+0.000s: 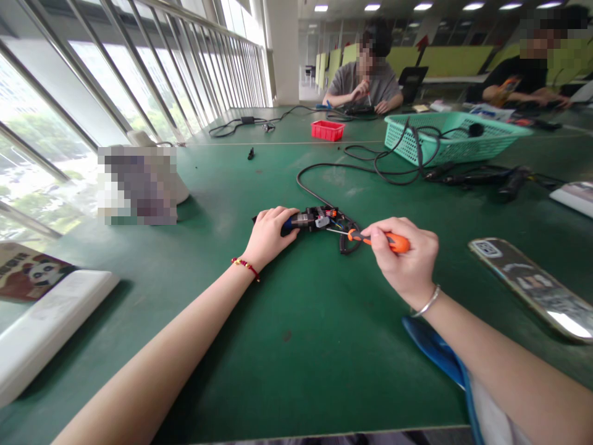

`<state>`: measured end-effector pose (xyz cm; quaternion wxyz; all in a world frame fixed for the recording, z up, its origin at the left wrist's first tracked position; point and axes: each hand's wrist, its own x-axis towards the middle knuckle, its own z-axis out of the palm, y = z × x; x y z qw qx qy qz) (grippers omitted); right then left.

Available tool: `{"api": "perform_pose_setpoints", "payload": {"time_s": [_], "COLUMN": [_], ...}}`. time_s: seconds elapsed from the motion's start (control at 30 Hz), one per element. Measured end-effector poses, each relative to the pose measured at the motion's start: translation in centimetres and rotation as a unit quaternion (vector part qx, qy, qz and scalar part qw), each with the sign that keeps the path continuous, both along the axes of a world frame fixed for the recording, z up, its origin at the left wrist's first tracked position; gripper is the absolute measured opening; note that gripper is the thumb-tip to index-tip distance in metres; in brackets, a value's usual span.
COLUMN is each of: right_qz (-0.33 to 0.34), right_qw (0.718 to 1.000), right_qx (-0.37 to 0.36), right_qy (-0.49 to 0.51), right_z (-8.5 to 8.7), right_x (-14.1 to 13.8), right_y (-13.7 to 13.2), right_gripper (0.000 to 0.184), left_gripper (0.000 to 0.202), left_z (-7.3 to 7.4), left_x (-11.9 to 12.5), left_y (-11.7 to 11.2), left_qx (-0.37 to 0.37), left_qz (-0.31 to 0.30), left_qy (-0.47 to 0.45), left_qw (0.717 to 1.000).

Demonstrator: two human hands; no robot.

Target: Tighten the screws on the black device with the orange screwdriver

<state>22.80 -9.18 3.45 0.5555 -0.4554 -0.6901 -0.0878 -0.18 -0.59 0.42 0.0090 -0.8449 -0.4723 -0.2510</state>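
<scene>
My left hand is wrapped round the dark, cylindrical body of an opened electrical device, which lies on the green table. At its right end the inner parts and thin coloured wires are exposed, and a black cable runs from it. My right hand grips an orange and grey screwdriver by the handle. The screwdriver's thin shaft points left, its tip close to the device's exposed end; whether it touches I cannot tell.
A mint-green basket with cables stands at the back right, near a small red tray. A phone lies to the right, a white box to the left. Two people sit across the table. A blue-edged cloth item lies under my right forearm.
</scene>
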Motion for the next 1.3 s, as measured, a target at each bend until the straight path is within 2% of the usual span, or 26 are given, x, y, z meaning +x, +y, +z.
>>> {"api": "perform_pose_setpoints", "payload": {"time_s": [0.17, 0.6, 0.73, 0.83, 0.9, 0.97, 1.07, 1.13, 1.3], "right_qz": [-0.024, -0.012, 0.004, 0.032, 0.039, 0.028, -0.002, -0.010, 0.029], "right_qw": [0.999, 0.998, 0.997, 0.995, 0.993, 0.994, 0.995, 0.995, 0.995], "right_qx": [-0.011, -0.035, -0.032, 0.006, 0.026, 0.014, -0.038, -0.044, 0.031], "right_qy": [0.039, 0.044, 0.071, 0.099, 0.106, 0.105, 0.093, 0.087, 0.088], "right_z": [0.2, -0.4, -0.4, -0.4, -0.4, -0.4, -0.3, -0.3, -0.6], "right_x": [0.7, 0.7, 0.6, 0.6, 0.6, 0.6, 0.5, 0.4, 0.5], "right_y": [0.4, 0.8, 1.0, 1.3, 1.4, 1.3, 1.0, 0.9, 1.2], "right_gripper": [0.018, 0.016, 0.005, 0.033, 0.038, 0.033, 0.012, 0.008, 0.037], "left_gripper": [0.033, 0.033, 0.033, 0.034, 0.033, 0.033, 0.033, 0.034, 0.033], "left_z": [0.0, 0.0, -0.1, 0.0, 0.0, -0.1, -0.1, -0.1, 0.0], "left_x": [0.0, 0.1, 0.0, 0.0, 0.1, 0.1, 0.1, 0.1, 0.1], "left_y": [0.0, 0.0, 0.1, 0.1, 0.1, 0.1, 0.1, 0.1, 0.0], "left_qx": [0.005, 0.006, 0.006, 0.004, 0.004, 0.004, 0.005, 0.005, 0.003], "left_qz": [-0.002, -0.002, -0.002, 0.001, 0.003, 0.002, 0.001, 0.002, 0.002], "left_qy": [-0.003, -0.001, -0.001, 0.000, 0.001, 0.001, 0.000, 0.000, 0.001], "left_qw": [1.000, 1.000, 1.000, 1.000, 1.000, 1.000, 1.000, 1.000, 1.000]}}
